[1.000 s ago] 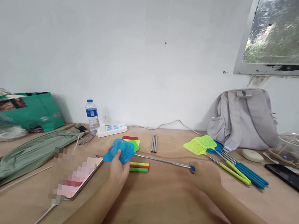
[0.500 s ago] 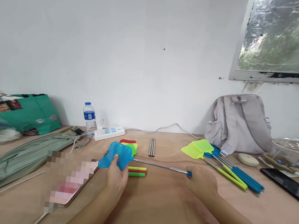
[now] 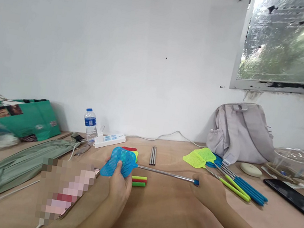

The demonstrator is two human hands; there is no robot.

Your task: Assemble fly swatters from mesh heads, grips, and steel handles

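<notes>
A blue fly swatter (image 3: 126, 160) with a perforated head and a thin metal rod spans the space between my hands. My left hand (image 3: 120, 185) is closed on its head, thumb across the mesh. Closed round the blue handle end is my right hand (image 3: 209, 191); most of that handle is hidden in the fist. Behind the blue head, red and yellow swatter heads (image 3: 134, 152) show in part. Beside my left hand lie yellow, red and green handles (image 3: 138, 184). Several metal rods (image 3: 153, 156) lie together farther back.
At right are yellow-green swatters (image 3: 195, 158), blue handles (image 3: 250, 189), a grey backpack (image 3: 243, 135), a black phone (image 3: 293, 200) and a plastic cup (image 3: 292, 159). Leftward are a power strip (image 3: 110, 140), a water bottle (image 3: 90, 124), a green bag (image 3: 34, 119) and a pink-screened phone (image 3: 71, 197).
The view has tilted up slightly, so everything sits a little lower. My right hand has moved slightly right with the handle, and the hold of both hands looks the same.
</notes>
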